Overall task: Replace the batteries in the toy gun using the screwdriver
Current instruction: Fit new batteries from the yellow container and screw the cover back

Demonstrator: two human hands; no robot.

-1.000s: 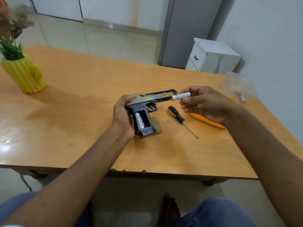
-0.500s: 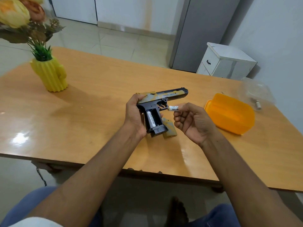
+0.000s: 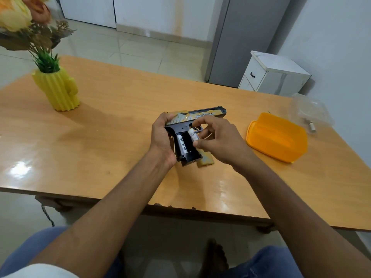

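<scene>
A black and gold toy gun [image 3: 202, 115] lies on its side at the middle of the wooden table [image 3: 112, 137], barrel pointing right. My left hand [image 3: 162, 137] grips the back of its slide and handle. The handle's battery bay is uncovered, with one white battery [image 3: 183, 145] lying in it. My right hand [image 3: 218, 140] pinches a second white battery [image 3: 192, 135] at the bay's right side, tilted against the gun. The gold battery cover [image 3: 205, 158] lies on the table under my right hand. The screwdriver is hidden from view.
An orange plastic container [image 3: 278, 137] sits upside down to the right of the gun. A clear plastic bag [image 3: 310, 113] with a small item lies near the right edge. A yellow cactus-shaped vase [image 3: 58, 91] with flowers stands at the far left.
My right hand has brought the second battery from beside the muzzle down to the open bay in the handle. The view has shifted, and the screwdriver is now out of sight.
</scene>
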